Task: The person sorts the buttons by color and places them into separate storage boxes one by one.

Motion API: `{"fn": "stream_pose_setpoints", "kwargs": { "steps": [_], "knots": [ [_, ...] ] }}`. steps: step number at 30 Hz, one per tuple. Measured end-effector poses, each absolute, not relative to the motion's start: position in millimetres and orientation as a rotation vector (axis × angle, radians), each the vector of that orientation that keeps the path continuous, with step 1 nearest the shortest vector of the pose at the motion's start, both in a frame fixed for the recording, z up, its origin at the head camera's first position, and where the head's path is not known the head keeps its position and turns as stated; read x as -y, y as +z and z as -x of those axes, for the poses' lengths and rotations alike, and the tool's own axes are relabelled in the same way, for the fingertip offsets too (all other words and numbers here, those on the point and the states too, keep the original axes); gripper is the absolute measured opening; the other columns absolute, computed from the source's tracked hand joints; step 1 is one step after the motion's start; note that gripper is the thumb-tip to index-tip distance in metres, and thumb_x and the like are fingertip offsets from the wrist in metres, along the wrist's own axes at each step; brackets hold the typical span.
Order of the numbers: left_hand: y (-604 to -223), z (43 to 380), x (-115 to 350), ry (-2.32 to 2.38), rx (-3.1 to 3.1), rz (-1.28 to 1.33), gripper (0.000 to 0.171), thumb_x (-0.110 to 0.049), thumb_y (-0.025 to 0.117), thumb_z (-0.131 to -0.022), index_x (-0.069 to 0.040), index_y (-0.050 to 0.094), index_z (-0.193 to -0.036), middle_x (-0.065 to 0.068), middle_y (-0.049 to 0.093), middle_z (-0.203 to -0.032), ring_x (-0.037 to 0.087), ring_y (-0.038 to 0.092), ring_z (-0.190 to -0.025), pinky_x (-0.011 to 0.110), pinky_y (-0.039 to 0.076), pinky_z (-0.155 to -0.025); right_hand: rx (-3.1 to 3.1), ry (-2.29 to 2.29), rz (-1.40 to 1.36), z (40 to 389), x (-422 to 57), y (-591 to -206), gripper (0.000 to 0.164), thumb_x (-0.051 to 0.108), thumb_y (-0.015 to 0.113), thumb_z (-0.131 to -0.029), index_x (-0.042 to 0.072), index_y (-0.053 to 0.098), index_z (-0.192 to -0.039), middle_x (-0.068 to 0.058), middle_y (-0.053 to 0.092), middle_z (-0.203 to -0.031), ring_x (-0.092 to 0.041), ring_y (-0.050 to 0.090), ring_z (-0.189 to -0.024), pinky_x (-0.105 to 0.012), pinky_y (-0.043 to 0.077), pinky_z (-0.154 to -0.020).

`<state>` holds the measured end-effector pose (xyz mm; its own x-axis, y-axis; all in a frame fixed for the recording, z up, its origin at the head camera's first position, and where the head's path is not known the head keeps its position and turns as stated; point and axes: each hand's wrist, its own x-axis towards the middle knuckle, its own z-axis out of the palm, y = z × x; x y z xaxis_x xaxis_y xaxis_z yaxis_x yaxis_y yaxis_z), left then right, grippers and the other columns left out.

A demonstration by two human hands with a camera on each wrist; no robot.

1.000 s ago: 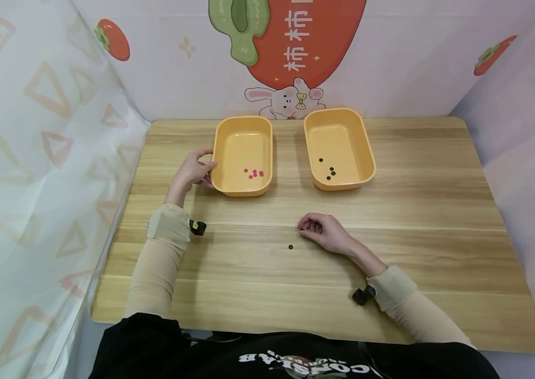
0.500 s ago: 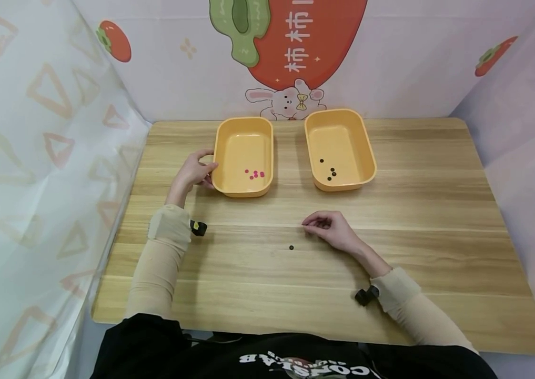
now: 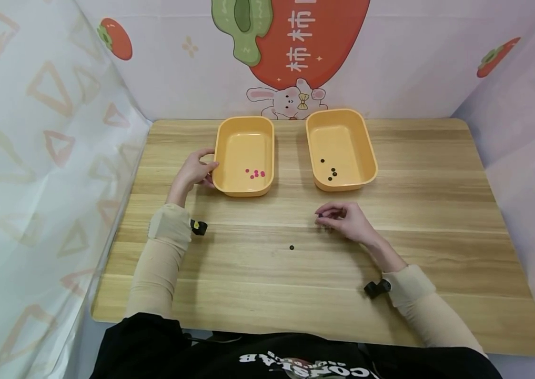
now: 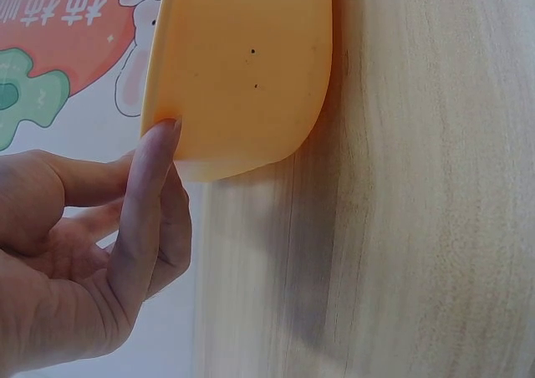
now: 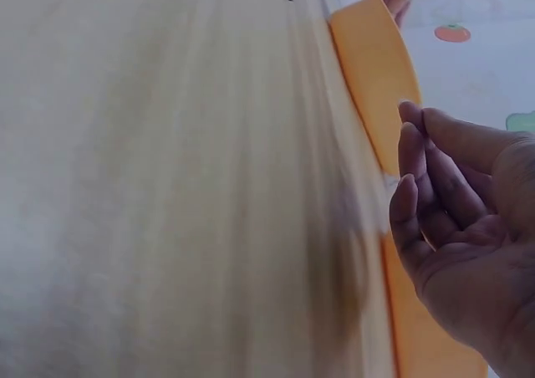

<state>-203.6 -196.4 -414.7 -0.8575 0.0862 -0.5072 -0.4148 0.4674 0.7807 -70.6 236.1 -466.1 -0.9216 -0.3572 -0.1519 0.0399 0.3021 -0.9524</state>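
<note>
My left hand [image 3: 195, 169] grips the left rim of the left yellow plastic bin [image 3: 243, 192]; in the left wrist view the thumb and fingers pinch the bin wall [image 4: 242, 77]. Several small pink beads [image 3: 255, 174] lie inside it. With thumb and fingertips together, my right hand [image 3: 350, 222] pinches a small dark bead [image 3: 320, 215] above the table, in front of the right yellow bin [image 3: 345, 186]. Several black beads [image 3: 334, 173] lie in that bin. One black bead [image 3: 291, 247] sits on the table, left of and nearer than my right hand.
Both bins stand side by side near the back edge of the wooden table [image 3: 437, 210], with a narrow gap between them. A printed cloth [image 3: 163, 68] hangs behind the table. Black wrist cameras [image 3: 377, 288] jut from the sleeves.
My right hand has risen from beside the loose black bead and moved right and away toward the right bin, carrying the dark bead. My left hand and both bins stay put.
</note>
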Motion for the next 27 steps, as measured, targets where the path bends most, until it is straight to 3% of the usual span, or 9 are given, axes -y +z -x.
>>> {"fn": "stream_pose_setpoints", "kwargs": {
  "steps": [4, 8, 12, 16, 22, 27],
  "knots": [
    [-414.1, 203.9, 196.1, 1.381, -2.235, 0.272, 0.060, -0.016, 0.059, -0.114, -0.009, 0.038, -0.170, 0.011, 0.073, -0.086, 0.009, 0.067, -0.053, 0.032, 0.070, -0.057, -2.278, -1.689, 0.265, 76.9, -242.5, -458.0, 0.023, -0.004, 0.077, -0.099, -0.013, 0.074, -0.120, -0.021, 0.082, -0.102, -0.008, 0.075, -0.085, -0.018, 0.064, -0.075],
    [-413.2, 203.7, 195.7, 1.369, -2.249, 0.270, 0.059, -0.016, 0.058, -0.115, -0.010, 0.039, -0.170, 0.010, 0.072, -0.086, 0.010, 0.067, -0.054, 0.034, 0.071, -0.060, -2.269, -1.818, 0.228, 84.5, -249.9, -453.0, 0.023, -0.006, 0.070, -0.103, -0.018, 0.070, -0.123, 0.001, 0.084, -0.091, -0.014, 0.079, -0.081, -0.023, 0.068, -0.073],
    [-412.1, 203.8, 195.3, 1.365, -2.249, 0.268, 0.059, -0.016, 0.058, -0.115, -0.010, 0.039, -0.170, 0.006, 0.071, -0.082, 0.010, 0.067, -0.054, 0.034, 0.071, -0.059, -2.290, -1.938, 0.216, 93.2, -256.4, -447.0, 0.023, -0.009, 0.067, -0.104, -0.019, 0.067, -0.125, 0.015, 0.080, -0.085, -0.012, 0.079, -0.077, -0.022, 0.068, -0.070],
    [-411.9, 204.3, 194.8, 1.366, -2.247, 0.273, 0.059, -0.016, 0.058, -0.115, -0.009, 0.038, -0.170, 0.002, 0.068, -0.077, 0.009, 0.066, -0.053, 0.032, 0.069, -0.057, -2.297, -2.026, 0.221, 103.7, -259.8, -439.5, 0.020, -0.008, 0.066, -0.105, -0.018, 0.068, -0.122, 0.014, 0.080, -0.082, -0.009, 0.077, -0.071, -0.020, 0.067, -0.066],
    [-412.4, 204.5, 194.4, 1.367, -2.242, 0.271, 0.060, -0.016, 0.059, -0.114, -0.009, 0.038, -0.170, 0.003, 0.068, -0.077, 0.009, 0.066, -0.053, 0.032, 0.069, -0.056, -2.333, -2.046, 0.191, 120.7, -264.1, -432.4, 0.016, -0.004, 0.067, -0.106, 0.007, 0.076, -0.113, 0.010, 0.080, -0.078, -0.008, 0.073, -0.064, -0.018, 0.064, -0.060],
    [-414.4, 204.6, 194.2, 1.368, -2.238, 0.281, 0.059, -0.016, 0.059, -0.114, -0.010, 0.039, -0.170, 0.003, 0.068, -0.078, 0.009, 0.066, -0.053, 0.032, 0.070, -0.057, -2.320, -2.098, 0.163, 137.7, -266.1, -429.9, 0.016, -0.002, 0.069, -0.106, 0.011, 0.077, -0.110, 0.005, 0.081, -0.077, -0.007, 0.072, -0.062, -0.016, 0.062, -0.059]
  ]
}}
